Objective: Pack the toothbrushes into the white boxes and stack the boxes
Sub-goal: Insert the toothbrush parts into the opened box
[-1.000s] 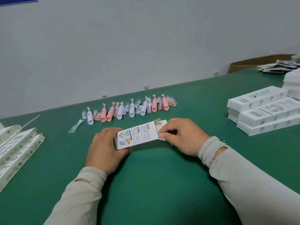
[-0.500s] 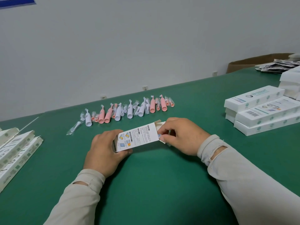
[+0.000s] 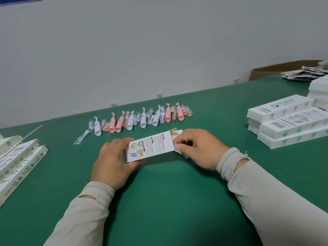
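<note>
left hand [image 3: 113,157] grips the near end of the small white printed cardboard box [image 3: 150,146], held just over the green counter [image 3: 168,201]. right hand [image 3: 198,148] pinches at its open flap end. pink and white toothbrushes in clear wrappers [image 3: 138,118] lie in a row behind. stacked white boxes [image 3: 287,121] sit far right.

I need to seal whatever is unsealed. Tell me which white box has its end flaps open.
The box held in both hands; the stacked boxes at right are closed.
</note>
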The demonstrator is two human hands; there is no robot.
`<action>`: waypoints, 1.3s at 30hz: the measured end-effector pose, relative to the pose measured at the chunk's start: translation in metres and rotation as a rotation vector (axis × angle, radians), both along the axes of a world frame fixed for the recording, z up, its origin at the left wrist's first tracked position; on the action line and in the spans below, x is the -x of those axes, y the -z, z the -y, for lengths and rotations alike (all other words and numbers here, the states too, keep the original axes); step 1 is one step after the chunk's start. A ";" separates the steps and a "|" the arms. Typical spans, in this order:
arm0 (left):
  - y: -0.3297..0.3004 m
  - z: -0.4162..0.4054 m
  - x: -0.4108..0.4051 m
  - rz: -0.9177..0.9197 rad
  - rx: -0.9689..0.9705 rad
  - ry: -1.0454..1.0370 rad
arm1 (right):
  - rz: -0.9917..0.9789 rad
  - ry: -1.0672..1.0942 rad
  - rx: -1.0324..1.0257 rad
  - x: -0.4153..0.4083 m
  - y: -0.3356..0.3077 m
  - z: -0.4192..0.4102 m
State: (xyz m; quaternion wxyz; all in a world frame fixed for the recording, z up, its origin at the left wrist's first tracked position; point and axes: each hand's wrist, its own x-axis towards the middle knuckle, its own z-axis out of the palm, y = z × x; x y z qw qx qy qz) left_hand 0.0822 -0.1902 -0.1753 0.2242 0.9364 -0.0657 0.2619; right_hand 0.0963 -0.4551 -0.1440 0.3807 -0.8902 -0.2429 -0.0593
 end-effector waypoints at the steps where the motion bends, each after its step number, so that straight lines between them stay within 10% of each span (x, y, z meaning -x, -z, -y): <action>1: 0.000 0.001 0.000 -0.012 0.004 0.006 | 0.025 0.003 0.034 0.000 -0.001 0.000; 10: 0.002 0.003 -0.002 0.001 0.017 0.014 | 0.004 -0.028 0.011 0.001 0.000 0.000; 15: 0.001 -0.003 -0.007 0.033 0.028 -0.092 | 0.064 0.342 -0.309 -0.016 0.000 0.018; 32: -0.001 -0.001 -0.006 0.021 0.083 -0.166 | 0.216 0.373 0.771 -0.006 0.006 -0.030; 39: -0.002 -0.002 -0.004 0.056 0.102 -0.195 | 0.080 0.391 0.424 0.001 -0.002 -0.023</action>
